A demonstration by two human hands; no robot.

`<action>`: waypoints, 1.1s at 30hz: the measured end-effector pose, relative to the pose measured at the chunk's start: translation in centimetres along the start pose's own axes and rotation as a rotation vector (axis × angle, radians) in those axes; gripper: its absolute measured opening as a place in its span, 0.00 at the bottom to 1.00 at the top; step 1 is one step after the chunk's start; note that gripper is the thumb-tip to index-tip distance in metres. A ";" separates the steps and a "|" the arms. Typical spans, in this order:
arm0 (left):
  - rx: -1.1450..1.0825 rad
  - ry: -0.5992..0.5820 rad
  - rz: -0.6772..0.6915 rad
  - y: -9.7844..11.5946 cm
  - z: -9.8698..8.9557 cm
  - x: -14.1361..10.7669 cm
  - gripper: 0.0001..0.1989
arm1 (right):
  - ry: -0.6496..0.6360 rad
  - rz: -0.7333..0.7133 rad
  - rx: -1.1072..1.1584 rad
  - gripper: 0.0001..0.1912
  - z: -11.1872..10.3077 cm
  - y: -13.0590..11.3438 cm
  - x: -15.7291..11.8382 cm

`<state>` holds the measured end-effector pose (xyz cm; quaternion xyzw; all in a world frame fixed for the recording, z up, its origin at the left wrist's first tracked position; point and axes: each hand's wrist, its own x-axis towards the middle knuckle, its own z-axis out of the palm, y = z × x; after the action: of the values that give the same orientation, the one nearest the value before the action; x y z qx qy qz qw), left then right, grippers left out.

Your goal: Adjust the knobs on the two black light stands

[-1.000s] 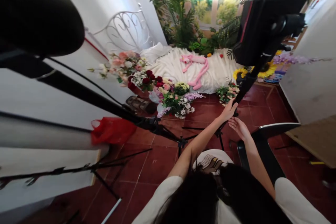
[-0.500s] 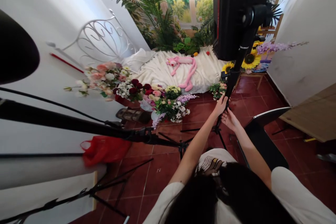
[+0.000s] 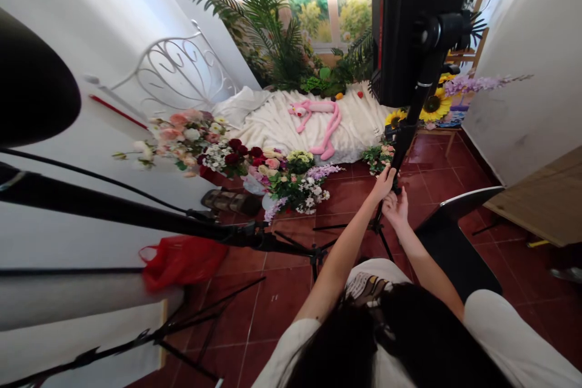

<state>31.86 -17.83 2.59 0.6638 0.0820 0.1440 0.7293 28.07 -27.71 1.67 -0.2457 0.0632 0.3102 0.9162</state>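
A black studio light point(image 3: 416, 36) tops a black stand point(image 3: 407, 133) in front of me, right of centre. My left hand point(image 3: 384, 183) is wrapped round the pole of this stand. Just below and to the right, my right hand point(image 3: 395, 207) has its fingers at a dark knob point(image 3: 396, 185) on the pole, with the fingertips bent around it. The stand's tripod legs point(image 3: 377, 227) spread on the red tiles under my hands.
A bed point(image 3: 273, 124) with a pink plush toy point(image 3: 321, 107) lies ahead, with flower bunches point(image 3: 291, 179) before it. Another black stand point(image 3: 182, 218) crosses the left side above a red bag point(image 3: 182, 260). A black chair point(image 3: 454, 248) is at the right.
My right hand has moved slightly left and its fingers have closed in at the knob. The light appears slightly lower in view. My left hand stays on the pole.
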 end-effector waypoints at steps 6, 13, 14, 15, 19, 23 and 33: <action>0.025 0.005 0.015 -0.4 0.4 -0.1 0.24 | 0.085 -0.277 -0.723 0.32 -1.7 -2.6 1.2; 0.033 0.009 0.036 -0.9 0.3 0.0 0.28 | -0.005 -0.576 -1.158 0.24 -1.0 -8.3 0.1; 0.018 0.012 0.039 -1.0 0.4 0.0 0.29 | -0.001 -0.617 -1.142 0.28 -0.1 -8.6 0.2; 0.005 0.017 0.036 -1.1 0.4 0.1 0.29 | -0.005 -0.659 -1.134 0.33 1.0 -8.8 0.4; 0.007 0.047 0.001 -1.0 0.5 0.2 0.29 | -0.096 -0.852 -1.138 0.45 6.3 -8.8 2.2; 0.034 0.050 -0.014 -0.4 0.5 0.0 0.27 | -0.135 -0.939 -1.202 0.40 10.3 -8.3 5.2; 0.073 0.049 0.048 -0.9 0.4 0.0 0.23 | -0.301 -0.820 -1.245 0.30 11.0 -10.1 8.6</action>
<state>32.08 -18.32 1.75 0.6879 0.0888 0.1747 0.6989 40.63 -24.65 13.12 -0.6761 -0.3455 -0.0465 0.6492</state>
